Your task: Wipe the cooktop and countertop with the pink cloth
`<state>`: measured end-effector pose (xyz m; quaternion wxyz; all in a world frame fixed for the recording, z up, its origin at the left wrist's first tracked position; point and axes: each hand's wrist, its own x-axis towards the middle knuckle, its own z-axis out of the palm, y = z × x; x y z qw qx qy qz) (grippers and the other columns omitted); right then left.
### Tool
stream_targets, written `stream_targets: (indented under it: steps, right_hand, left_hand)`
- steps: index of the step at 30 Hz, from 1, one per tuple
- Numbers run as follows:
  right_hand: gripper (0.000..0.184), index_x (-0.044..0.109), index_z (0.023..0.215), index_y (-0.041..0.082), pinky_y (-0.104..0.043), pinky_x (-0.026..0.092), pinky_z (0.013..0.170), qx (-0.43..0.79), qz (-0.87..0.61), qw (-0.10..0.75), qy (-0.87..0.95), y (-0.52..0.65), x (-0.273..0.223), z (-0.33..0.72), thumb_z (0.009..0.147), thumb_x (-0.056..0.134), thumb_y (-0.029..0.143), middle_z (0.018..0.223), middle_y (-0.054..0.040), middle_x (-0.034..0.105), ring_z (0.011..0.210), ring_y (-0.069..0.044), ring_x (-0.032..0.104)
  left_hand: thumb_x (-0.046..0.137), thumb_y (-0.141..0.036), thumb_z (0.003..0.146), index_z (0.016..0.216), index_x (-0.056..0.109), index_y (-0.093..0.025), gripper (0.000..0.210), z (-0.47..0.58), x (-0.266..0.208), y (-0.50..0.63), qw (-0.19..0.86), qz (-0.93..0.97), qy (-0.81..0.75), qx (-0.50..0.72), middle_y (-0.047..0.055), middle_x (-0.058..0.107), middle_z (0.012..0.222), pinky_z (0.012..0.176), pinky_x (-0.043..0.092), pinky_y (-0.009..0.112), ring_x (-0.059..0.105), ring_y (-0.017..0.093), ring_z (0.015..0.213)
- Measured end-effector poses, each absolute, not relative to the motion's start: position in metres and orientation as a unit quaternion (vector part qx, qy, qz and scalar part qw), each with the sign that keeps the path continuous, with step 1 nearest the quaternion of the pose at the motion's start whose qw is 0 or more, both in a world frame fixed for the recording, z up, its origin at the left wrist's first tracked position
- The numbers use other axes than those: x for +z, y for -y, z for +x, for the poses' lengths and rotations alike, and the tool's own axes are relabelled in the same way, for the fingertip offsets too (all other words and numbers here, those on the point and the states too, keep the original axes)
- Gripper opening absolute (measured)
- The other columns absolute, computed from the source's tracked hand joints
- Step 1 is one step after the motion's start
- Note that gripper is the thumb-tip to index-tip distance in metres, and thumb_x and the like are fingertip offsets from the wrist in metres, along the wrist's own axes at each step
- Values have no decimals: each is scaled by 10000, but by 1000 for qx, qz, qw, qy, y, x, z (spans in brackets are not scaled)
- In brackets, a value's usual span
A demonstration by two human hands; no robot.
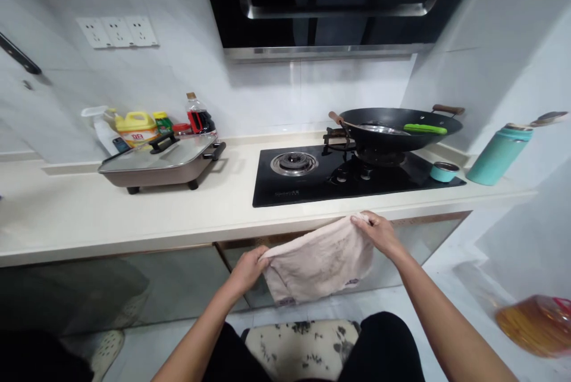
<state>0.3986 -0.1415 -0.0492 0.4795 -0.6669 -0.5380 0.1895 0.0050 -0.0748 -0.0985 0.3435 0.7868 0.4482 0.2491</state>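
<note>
A pale pink cloth point(319, 263) with dark stains hangs stretched between my two hands, in front of the cabinet doors and just below the counter edge. My left hand point(248, 267) pinches its upper left corner. The upper right corner is gripped by my right hand point(375, 232), thumb on top, close to the counter's front edge. Above the cloth lies the black gas stove point(285, 187). A black wok point(375, 139) sits on its right burner, with a green-handled utensil point(426, 129) inside it.
An electric pan with glass lid point(147, 175) stands on the left counter point(80, 215), bottles behind it. A turquoise flask point(497, 156) and its cup-like lid point(444, 172) are at the right. An oil jug point(533, 325) stands on the floor. A patterned stool point(303, 349) is between my knees.
</note>
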Motion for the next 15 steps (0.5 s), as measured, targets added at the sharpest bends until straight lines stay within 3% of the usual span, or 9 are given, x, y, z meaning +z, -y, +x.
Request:
stream_targets:
  steps: [5, 9, 15]
  right_hand:
    - [465, 737, 830, 248, -376, 495, 892, 141, -664, 438, 589, 153, -67, 413, 895, 547, 668, 978, -85, 734, 942, -265, 667]
    - [499, 725, 841, 243, -381, 510, 867, 177, -674, 443, 564, 164, -77, 412, 895, 524, 697, 913, -77, 747, 903, -281, 676]
    - [543, 711, 865, 237, -355, 521, 825, 236, -650, 467, 551, 177, -79, 401, 902, 508, 738, 902, -61, 749, 879, -267, 674]
  left_hand:
    - [562, -370, 958, 1044, 769, -277, 243, 4, -75, 83, 223, 800, -532, 167, 57, 697, 996, 847, 460, 289, 667, 225, 915]
    - [616, -348, 920, 1054, 785, -312, 218, 4, -76, 88, 294, 776, -519, 207, 31, 765, 882, 791, 455, 272, 695, 237, 848]
    - [572, -350, 888, 1025, 792, -250, 278, 4, -86, 86, 363, 754, -468, 283, 39, 809, 1029, 868, 470, 276, 708, 246, 969]
